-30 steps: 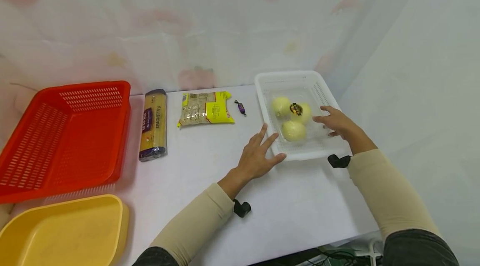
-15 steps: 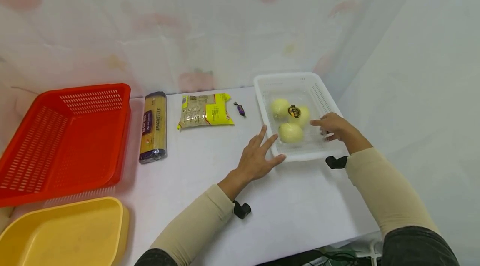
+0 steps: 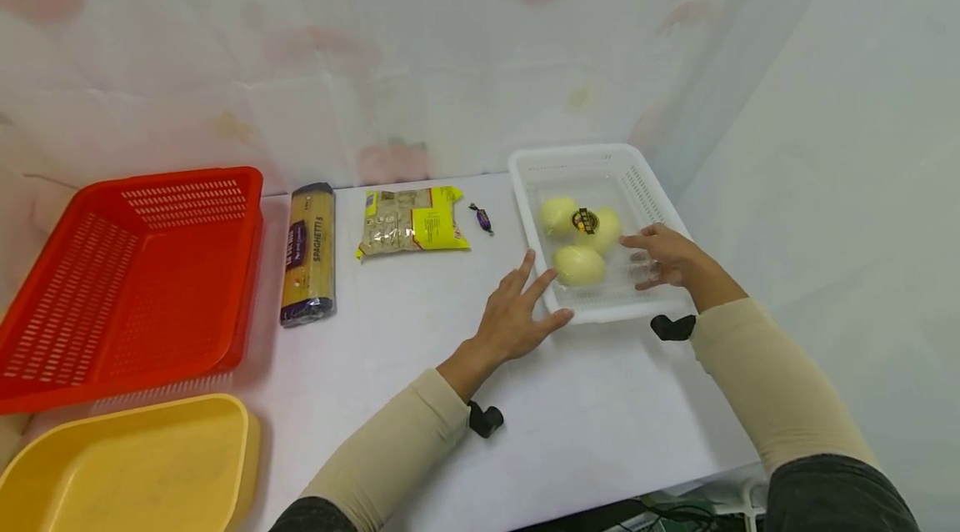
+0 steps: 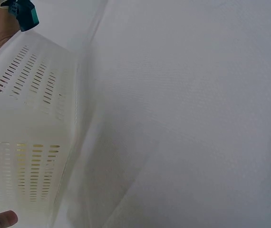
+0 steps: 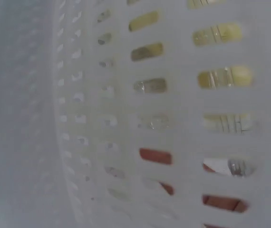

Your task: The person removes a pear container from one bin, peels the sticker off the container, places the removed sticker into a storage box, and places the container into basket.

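A clear plastic pack of pale yellow round produce lies in the white slotted basket, a dark round sticker on top. Inside the basket's right side, my right hand pinches the pack's right end, thumb above and fingers lower down. My left hand is spread against the basket's near-left corner, fingers straight, touching its rim. In the left wrist view the basket's side shows, with a fingertip below. The basket wall fills the right wrist view; yellow and skin show through its slots.
Left of the basket lie a purple-wrapped candy, a yellow bag of dry food and a spaghetti pack. A red basket and a yellow tub stand at the left. A patterned curtain hangs behind.
My right hand has come lower and slightly left, its fingers closing on the pack's end. The pack has shifted a little left in the basket. My left hand stays in place.
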